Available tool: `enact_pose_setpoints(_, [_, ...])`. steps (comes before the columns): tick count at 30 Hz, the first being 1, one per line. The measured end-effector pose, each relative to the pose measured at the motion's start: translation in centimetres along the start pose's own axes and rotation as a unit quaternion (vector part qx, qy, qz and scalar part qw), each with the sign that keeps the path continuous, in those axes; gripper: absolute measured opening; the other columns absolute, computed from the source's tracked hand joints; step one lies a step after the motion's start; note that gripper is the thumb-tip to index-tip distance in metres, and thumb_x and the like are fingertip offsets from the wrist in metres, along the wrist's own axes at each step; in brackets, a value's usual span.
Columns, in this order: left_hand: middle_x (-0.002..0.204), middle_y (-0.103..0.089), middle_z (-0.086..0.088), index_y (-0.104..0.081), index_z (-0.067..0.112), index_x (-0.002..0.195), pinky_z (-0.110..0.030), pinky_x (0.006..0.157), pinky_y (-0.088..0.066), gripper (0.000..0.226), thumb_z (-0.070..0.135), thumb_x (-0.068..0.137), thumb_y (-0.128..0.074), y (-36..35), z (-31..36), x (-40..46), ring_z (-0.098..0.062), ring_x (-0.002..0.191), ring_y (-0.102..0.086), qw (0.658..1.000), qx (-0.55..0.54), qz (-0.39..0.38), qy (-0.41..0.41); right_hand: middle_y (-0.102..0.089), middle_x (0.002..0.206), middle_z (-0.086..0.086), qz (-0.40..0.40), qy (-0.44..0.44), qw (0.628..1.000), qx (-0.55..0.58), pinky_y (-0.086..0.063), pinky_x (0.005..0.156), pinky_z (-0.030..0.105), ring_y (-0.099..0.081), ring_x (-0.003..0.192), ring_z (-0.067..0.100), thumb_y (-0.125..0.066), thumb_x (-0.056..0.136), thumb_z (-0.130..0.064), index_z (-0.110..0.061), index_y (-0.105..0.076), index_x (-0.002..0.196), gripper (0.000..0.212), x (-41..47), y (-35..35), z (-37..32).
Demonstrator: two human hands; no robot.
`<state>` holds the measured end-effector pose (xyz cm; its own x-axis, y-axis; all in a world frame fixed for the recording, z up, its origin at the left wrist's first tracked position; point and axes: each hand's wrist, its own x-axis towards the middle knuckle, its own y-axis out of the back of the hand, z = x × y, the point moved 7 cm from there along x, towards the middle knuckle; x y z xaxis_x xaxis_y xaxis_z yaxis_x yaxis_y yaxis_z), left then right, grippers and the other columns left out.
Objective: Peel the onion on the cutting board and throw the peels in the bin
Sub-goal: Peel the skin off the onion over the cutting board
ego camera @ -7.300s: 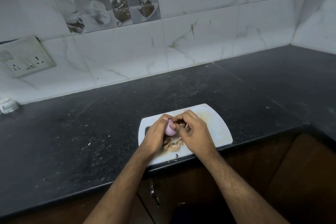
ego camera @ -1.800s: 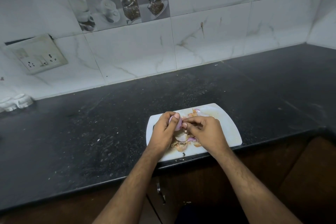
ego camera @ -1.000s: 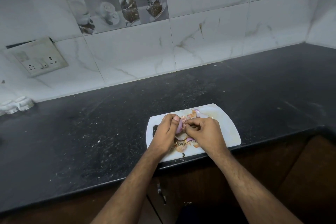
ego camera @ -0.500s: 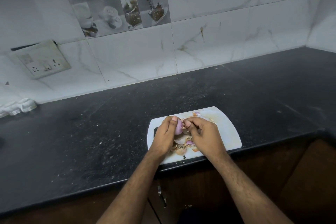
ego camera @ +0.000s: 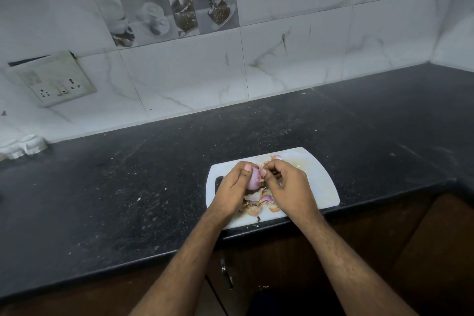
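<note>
A small purple onion (ego camera: pixel 253 181) is held just above the white cutting board (ego camera: pixel 318 182) at the counter's front edge. My left hand (ego camera: pixel 234 188) grips it, thumb on top. My right hand (ego camera: pixel 288 186) pinches at the onion's right side with curled fingertips. Loose peels (ego camera: pixel 256 204) in brown, white and purple lie in a pile on the board below my hands. More peel bits (ego camera: pixel 275 158) lie on the board beyond my fingers. No bin is in view.
The black stone counter (ego camera: pixel 154 174) runs left and right and turns a corner at far right. A switch socket plate (ego camera: pixel 55 81) hangs on the tiled wall. A white object (ego camera: pixel 24 147) sits at the counter's back left. Brown cabinet doors with a handle (ego camera: pixel 227 273) are below.
Both hands have stayed on the onion over the board, with the fingers shifting slightly. The peel pile has grown since the earliest frame.
</note>
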<state>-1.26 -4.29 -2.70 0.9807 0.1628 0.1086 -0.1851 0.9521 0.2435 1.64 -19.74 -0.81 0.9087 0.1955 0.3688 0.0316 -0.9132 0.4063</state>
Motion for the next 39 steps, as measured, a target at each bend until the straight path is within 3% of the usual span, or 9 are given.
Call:
enact_pose_setpoints(3, [0.117, -0.077, -0.002, -0.071, 0.019, 0.117, -0.036, 0.102, -0.056, 0.035, 0.037, 0.114, -0.041, 0.0, -0.1, 0.0, -0.02, 0.114, -0.071, 1.0, 0.002, 0.004, -0.002, -0.069, 0.088, -0.015, 0.016, 0.006, 0.999, -0.044, -0.054, 0.076, 0.019, -0.064, 0.083, -0.001, -0.062, 0.1, -0.029, -0.022, -0.07, 0.098, 0.011, 0.1, 0.0, -0.1])
enact_pose_setpoints(8, [0.119, -0.076, 0.0, -0.07, 0.021, 0.121, -0.039, 0.104, -0.057, 0.03, 0.032, 0.114, -0.042, 0.2, -0.5, 0.2, -0.018, 0.114, -0.071, 1.0, -0.003, 0.011, 0.001, -0.065, 0.083, -0.018, 0.037, -0.001, 0.998, -0.048, -0.053, 0.073, 0.019, -0.062, 0.083, 0.0, -0.063, 0.099, -0.031, -0.026, -0.065, 0.092, 0.009, -0.1, 0.4, -0.3])
enact_pose_setpoints(11, [0.12, -0.074, -0.002, -0.068, 0.022, 0.122, -0.033, 0.098, -0.058, 0.026, 0.025, 0.114, -0.043, 0.3, -0.4, 0.3, -0.02, 0.113, -0.071, 1.0, 0.002, 0.007, -0.009, -0.065, 0.084, -0.017, 0.048, -0.006, 0.998, -0.046, -0.054, 0.073, 0.021, -0.062, 0.084, 0.001, -0.066, 0.097, -0.029, -0.023, -0.067, 0.093, 0.007, -0.1, 0.5, -0.2])
enact_pose_setpoints(14, [0.123, -0.073, -0.001, -0.065, 0.024, 0.126, -0.028, 0.094, -0.059, 0.024, 0.027, 0.113, -0.045, 0.3, -0.3, 0.4, -0.019, 0.113, -0.071, 1.0, 0.003, 0.001, -0.018, -0.065, 0.085, -0.017, 0.062, -0.008, 0.997, -0.041, -0.052, 0.073, 0.017, -0.062, 0.084, -0.001, -0.069, 0.095, -0.027, -0.022, -0.068, 0.095, 0.005, -0.1, 0.6, -0.1])
enact_pose_setpoints(19, [0.127, -0.073, 0.004, -0.066, 0.031, 0.129, -0.038, 0.103, -0.058, 0.035, 0.042, 0.1, -0.049, 0.3, -0.4, 0.5, -0.015, 0.118, -0.071, 1.0, -0.006, 0.004, -0.02, -0.066, 0.086, -0.018, 0.077, -0.006, 0.996, -0.036, -0.047, 0.07, 0.009, -0.062, 0.084, -0.005, -0.069, 0.096, -0.024, -0.022, -0.069, 0.095, 0.002, -0.1, 0.8, 0.1])
enact_pose_setpoints(25, [0.127, -0.073, 0.009, -0.066, 0.033, 0.13, -0.04, 0.105, -0.058, 0.036, 0.043, 0.1, -0.049, 0.4, -0.5, 0.5, -0.011, 0.119, -0.07, 1.0, 0.002, 0.01, -0.013, -0.068, 0.113, -0.011, 0.098, 0.003, 0.995, -0.025, -0.043, 0.087, 0.004, -0.062, 0.106, 0.0, -0.056, 0.096, -0.002, -0.017, -0.07, 0.12, 0.032, -0.3, 1.2, 0.1])
enact_pose_setpoints(31, [0.125, -0.074, 0.005, -0.067, 0.024, 0.129, -0.029, 0.099, -0.057, 0.025, 0.03, 0.112, -0.049, 0.5, 0.0, 0.3, -0.01, 0.116, -0.071, 0.999, 0.006, 0.014, -0.029, -0.069, 0.101, -0.016, 0.048, 0.041, 0.998, -0.009, -0.052, 0.078, 0.01, -0.065, 0.092, -0.003, -0.068, 0.097, -0.026, -0.023, -0.074, 0.108, 0.014, -0.2, 0.3, -0.5])
enact_pose_setpoints(39, [0.12, -0.076, 0.001, -0.071, 0.028, 0.121, -0.046, 0.106, -0.056, 0.04, 0.053, 0.107, -0.043, 0.5, -0.4, 0.4, -0.017, 0.115, -0.072, 1.0, -0.004, 0.013, -0.016, -0.078, 0.103, -0.013, 0.026, 0.029, 0.999, -0.019, -0.046, 0.083, 0.001, -0.067, 0.093, -0.007, -0.074, 0.092, -0.022, -0.022, -0.079, 0.112, 0.02, -0.1, 0.3, -0.3])
